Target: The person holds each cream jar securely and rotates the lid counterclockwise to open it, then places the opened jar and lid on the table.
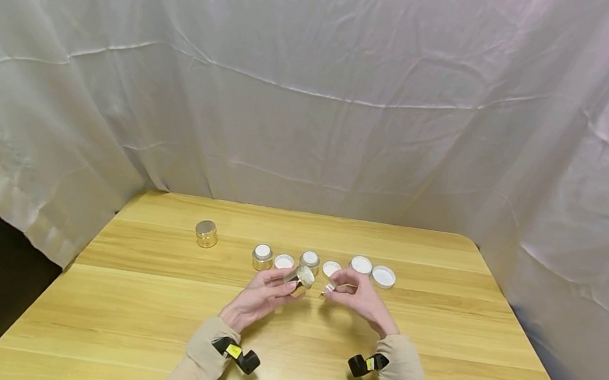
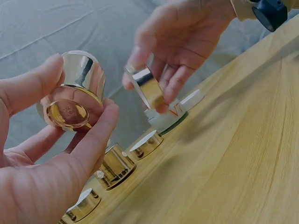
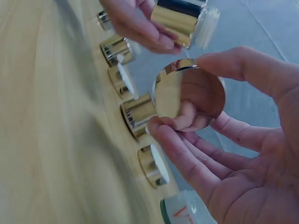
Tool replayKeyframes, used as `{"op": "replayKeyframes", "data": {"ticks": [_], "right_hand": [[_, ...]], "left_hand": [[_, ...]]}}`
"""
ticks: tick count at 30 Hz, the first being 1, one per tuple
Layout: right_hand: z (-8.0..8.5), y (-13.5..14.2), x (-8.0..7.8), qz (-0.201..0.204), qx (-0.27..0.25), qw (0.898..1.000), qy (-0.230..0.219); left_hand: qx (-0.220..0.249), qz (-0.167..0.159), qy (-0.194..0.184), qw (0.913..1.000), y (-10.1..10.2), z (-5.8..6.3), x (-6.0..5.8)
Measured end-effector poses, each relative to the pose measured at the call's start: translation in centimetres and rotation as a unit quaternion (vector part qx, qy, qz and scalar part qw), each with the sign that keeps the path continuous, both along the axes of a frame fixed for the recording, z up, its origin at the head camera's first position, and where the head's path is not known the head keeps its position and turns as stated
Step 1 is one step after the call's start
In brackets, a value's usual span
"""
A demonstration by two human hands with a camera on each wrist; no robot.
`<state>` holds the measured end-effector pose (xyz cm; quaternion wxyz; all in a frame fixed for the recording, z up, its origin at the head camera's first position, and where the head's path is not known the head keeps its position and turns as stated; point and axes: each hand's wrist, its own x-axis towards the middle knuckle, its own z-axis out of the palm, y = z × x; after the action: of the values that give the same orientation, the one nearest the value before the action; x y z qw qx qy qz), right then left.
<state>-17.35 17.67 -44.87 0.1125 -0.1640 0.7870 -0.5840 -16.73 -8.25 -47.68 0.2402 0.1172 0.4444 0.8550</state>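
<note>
My left hand [image 1: 260,297] grips a gold jar [image 1: 302,280] between thumb and fingers. The jar is tilted, and its uncovered threaded rim faces right; the left wrist view shows its shiny gold base [image 2: 67,114]. My right hand [image 1: 364,300] pinches a shiny gold lid [image 3: 189,95] by its edge, on its side and apart from the jar. Behind the hands stand an uncovered gold jar [image 1: 262,258] and another gold jar [image 1: 309,259], with an upturned lid [image 1: 284,262] and a second upturned lid [image 1: 331,269] beside them.
At the row's right end are a clear glass jar [image 1: 360,264] with red lettering and an upturned white lid [image 1: 383,277]. A closed gold jar [image 1: 206,233] stands apart at the left rear. Grey curtains [image 1: 310,135] hang round the wooden table [image 1: 130,314].
</note>
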Motion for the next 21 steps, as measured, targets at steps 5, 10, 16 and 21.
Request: {"op": "replayKeyframes", "data": {"ticks": [5, 10, 16, 21], "right_hand": [[-0.8, 0.5, -0.2, 0.015, 0.008, 1.0, -0.003], [-2.0, 0.9, -0.4, 0.033, 0.027, 0.999, 0.016], [-3.7, 1.3, -0.5, 0.01, 0.082, 0.993, 0.09], [-4.4, 1.1, -0.3, -0.02, 0.087, 0.99, 0.111]], "left_hand": [[-0.015, 0.003, -0.006, 0.9999, 0.0, 0.0, 0.0], [-0.031, 0.007, -0.013, 0.9994, -0.1, 0.2, 0.0], [-0.036, -0.003, 0.015, 0.9992, -0.1, 0.1, 0.0], [-0.046, -0.003, 0.035, 0.9983, -0.1, 0.0, 0.0]]}}
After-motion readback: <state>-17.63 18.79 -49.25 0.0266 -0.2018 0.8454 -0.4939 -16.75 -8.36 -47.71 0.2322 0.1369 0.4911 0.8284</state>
